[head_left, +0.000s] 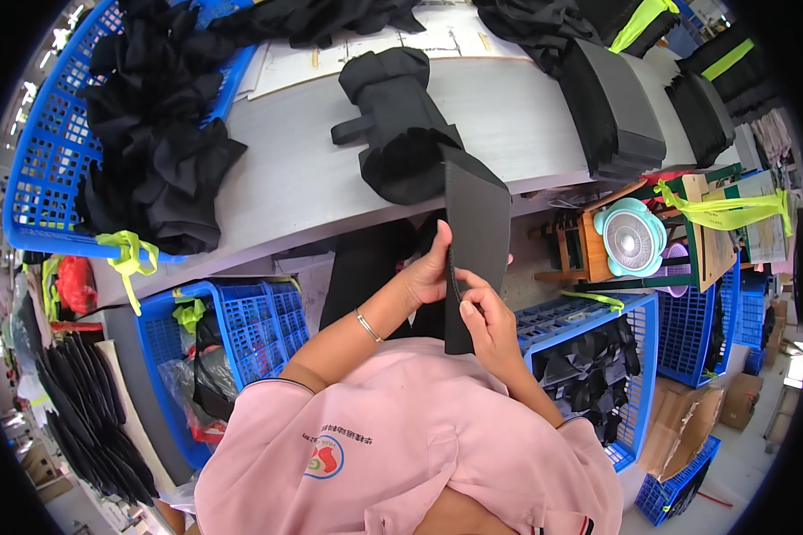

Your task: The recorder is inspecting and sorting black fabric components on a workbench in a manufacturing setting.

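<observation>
Left hand (431,273) and right hand (491,323) gripping a dark grey panel (479,218), thin, flat, matte

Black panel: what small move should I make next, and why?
Perhaps ease the panel forward to the black fabric: left hand and right hand both hold it, mostly short of the table, and the fabric lies just beyond.

Pale grey table (277,152); black fabric piece (400,105), centre; dark panel stack (611,109), right
</observation>
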A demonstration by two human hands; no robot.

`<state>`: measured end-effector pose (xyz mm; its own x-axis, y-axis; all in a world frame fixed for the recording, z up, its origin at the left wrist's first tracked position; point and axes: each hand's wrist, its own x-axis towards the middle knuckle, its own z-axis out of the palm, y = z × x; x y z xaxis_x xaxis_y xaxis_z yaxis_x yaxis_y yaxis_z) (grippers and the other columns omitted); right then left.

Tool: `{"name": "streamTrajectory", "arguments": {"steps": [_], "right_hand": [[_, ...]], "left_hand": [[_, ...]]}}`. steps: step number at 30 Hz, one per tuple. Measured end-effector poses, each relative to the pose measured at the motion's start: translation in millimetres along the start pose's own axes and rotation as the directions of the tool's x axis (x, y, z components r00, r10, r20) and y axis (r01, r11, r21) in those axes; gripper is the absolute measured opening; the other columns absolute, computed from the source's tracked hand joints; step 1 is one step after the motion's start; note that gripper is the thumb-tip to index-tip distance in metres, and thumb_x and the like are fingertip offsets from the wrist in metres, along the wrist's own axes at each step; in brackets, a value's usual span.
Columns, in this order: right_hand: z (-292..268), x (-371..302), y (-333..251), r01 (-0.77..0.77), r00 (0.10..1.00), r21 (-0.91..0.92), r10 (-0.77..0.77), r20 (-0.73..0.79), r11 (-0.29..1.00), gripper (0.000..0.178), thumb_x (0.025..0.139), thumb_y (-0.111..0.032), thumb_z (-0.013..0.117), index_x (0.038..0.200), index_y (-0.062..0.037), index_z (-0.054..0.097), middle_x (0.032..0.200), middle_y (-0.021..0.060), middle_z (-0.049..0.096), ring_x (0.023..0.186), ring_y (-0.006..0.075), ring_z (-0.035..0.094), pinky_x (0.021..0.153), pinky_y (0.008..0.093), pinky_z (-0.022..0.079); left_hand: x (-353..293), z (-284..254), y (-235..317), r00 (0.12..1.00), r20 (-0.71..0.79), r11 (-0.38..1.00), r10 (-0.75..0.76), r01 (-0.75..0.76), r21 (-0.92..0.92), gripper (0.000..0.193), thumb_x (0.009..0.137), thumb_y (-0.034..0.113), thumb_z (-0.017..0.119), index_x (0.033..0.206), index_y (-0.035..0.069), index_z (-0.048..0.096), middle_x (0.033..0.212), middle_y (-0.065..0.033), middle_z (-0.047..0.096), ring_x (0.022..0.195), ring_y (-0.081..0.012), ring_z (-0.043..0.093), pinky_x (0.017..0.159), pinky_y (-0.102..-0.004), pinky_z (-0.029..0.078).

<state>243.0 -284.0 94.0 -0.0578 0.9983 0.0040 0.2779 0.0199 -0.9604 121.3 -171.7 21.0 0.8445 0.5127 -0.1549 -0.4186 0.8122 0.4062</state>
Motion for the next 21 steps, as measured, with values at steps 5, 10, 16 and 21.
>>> {"name": "streamTrajectory", "arguments": {"steps": [5, 10, 16, 21], "right_hand": [[-3.0, -8.6, 5.1, 0.005, 1.0, 0.189, -0.006, 0.008, 0.982, 0.009, 0.096, -0.008, 0.056, 0.095, 0.0008, 0.057, 0.127, 0.0173, 0.064, 0.091, 0.018, 0.063, 0.081, 0.0287, 0.049], [-2.6, 2.0, -12.3, 0.231, 0.926, -0.381, -0.322, -0.195, 0.895, 0.005, 0.084, -0.002, 0.066, 0.085, 0.0009, 0.062, 0.12, 0.0193, 0.063, 0.101, 0.031, 0.063, 0.088, 0.038, 0.05], [3.2, 10.0, -2.7, 0.182, 0.932, -0.364, -0.278, -0.234, 0.913, 0.009, 0.084, -0.005, 0.068, 0.09, 0.0009, 0.064, 0.125, 0.0204, 0.06, 0.103, 0.0302, 0.062, 0.09, 0.0393, 0.049], [5.7, 16.1, 8.4, -0.167, 0.976, 0.027, 0.169, -0.14, 0.986, 0.028, 0.093, -0.014, 0.067, 0.115, 0.0031, 0.064, 0.114, 0.0142, 0.067, 0.095, 0.0178, 0.065, 0.084, 0.0299, 0.051]], "left_hand": [[-16.4, 14.5, 18.8, 0.945, 0.227, 0.969, 0.236, -0.21, -0.133, 0.096, 0.076, 0.052, 0.08, 0.149, 0.004, 0.039, 0.147, -0.0191, 0.046, 0.135, -0.0353, 0.049, 0.111, -0.0434, 0.044], [-44.9, 16.5, 38.3, 0.937, 0.019, 0.934, 0.349, -0.345, -0.092, 0.078, 0.079, 0.023, 0.08, 0.144, 0.001, 0.043, 0.133, -0.0184, 0.058, 0.124, -0.0316, 0.059, 0.108, -0.0437, 0.047], [-55.4, 13.2, 32.8, 0.907, -0.262, 0.935, 0.329, -0.352, -0.048, 0.047, 0.084, 0.013, 0.076, 0.126, 0.001, 0.057, 0.108, -0.013, 0.07, 0.102, -0.0291, 0.069, 0.094, -0.0417, 0.056], [-45.2, 31.7, 31.7, 0.875, -0.347, 0.934, 0.339, -0.266, 0.24, 0.038, 0.086, 0.013, 0.075, 0.119, -0.001, 0.061, 0.108, -0.0138, 0.069, 0.099, -0.0249, 0.069, 0.09, -0.0382, 0.056]]}}
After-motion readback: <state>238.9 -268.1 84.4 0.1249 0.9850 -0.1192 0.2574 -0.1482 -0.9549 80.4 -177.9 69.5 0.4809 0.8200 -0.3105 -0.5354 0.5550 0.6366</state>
